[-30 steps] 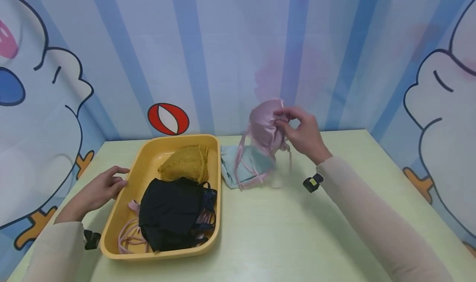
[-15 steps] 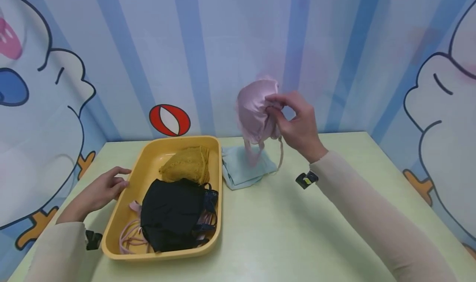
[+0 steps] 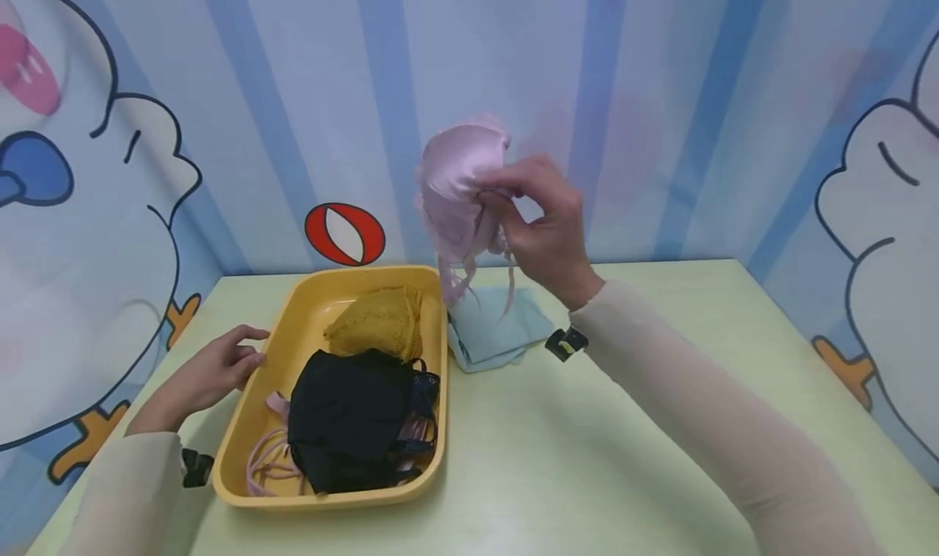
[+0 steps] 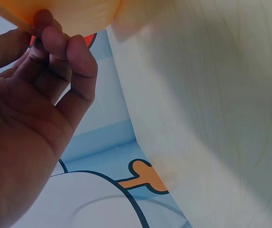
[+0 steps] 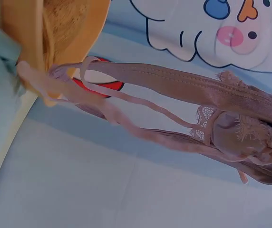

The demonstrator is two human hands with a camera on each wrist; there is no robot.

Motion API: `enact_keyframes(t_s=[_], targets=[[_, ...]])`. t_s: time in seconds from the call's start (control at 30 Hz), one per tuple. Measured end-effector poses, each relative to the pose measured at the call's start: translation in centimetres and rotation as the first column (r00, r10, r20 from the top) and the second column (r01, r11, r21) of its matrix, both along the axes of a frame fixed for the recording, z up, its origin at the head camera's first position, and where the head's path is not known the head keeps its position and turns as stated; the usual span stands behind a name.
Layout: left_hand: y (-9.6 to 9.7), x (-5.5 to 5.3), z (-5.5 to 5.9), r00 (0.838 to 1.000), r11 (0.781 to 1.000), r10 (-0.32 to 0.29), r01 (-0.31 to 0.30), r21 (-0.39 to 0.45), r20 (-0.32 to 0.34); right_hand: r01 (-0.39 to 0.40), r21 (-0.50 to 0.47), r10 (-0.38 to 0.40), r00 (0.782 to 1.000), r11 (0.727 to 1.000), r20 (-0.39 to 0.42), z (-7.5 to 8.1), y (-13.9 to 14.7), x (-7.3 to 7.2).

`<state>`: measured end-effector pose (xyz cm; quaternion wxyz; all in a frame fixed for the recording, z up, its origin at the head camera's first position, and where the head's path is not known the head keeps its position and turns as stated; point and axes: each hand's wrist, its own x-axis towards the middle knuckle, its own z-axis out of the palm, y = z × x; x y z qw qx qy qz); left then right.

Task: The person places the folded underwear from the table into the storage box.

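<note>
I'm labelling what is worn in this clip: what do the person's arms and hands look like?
Both arms wear long, pale beige sleeves reaching the wrists. Left hand and right hand are bare. A small black device sits under each wrist; the right one shows a yellow mark.

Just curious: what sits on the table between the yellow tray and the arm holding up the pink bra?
In the head view, a folded light-blue cloth lies on the table there, right beside the yellow tray.
</note>
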<state>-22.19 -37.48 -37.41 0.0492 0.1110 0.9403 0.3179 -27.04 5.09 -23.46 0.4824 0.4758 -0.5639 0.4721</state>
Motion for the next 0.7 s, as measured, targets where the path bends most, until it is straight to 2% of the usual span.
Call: enact_keyframes(t_s=[0.27, 0.53, 0.7], targets=[[0.3, 0.4, 0.1, 1.0, 1.0, 0.008, -0.009, 0.01, 0.004, -0.078, 0.041, 0.079, 0.997, 0.996, -0.006, 0.2, -3.2, -0.1], [0.9, 0.6, 0.3, 0.999, 0.999, 0.014, -0.015, 0.03, 0.035, -0.15, 0.022, 0.151, 0.987, 0.988, -0.045, 0.5, -6.4, 0.9], [1.2, 0.7, 0.5, 1.0, 0.999, -0.001, 0.0, 0.039, 0.029, -0.17, 0.023, 0.171, 0.983, 0.985, -0.071, 0.1, -8.5, 1.7]])
